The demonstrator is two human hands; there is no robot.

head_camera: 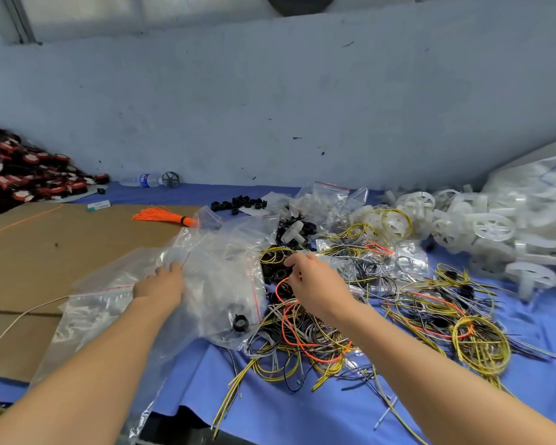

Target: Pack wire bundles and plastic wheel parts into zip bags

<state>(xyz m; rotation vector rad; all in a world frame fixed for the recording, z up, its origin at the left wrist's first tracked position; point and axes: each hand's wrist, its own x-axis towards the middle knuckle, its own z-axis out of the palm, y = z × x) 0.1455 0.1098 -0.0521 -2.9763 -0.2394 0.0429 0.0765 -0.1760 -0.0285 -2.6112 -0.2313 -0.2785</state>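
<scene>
Left hand (161,285) resting flat, fingers straight, on a pile of clear zip bags (219,284), right hand (315,284) over tangled wires (302,332), fingers curled, seemingly pinching an orange wire (281,285), white plastic wheels (491,226) heaped nearby.

Zip bags (206,277) are piled left of the wire bundles (318,332) on the desk (270,406), with wheel parts (491,226) heaped behind right and a bottle (142,180) against the back wall.

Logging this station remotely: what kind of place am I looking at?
Probably a small workshop packing bench: heaps of white plastic wheels, tangled wire bundles and clear zip bags on a blue cloth.
</scene>
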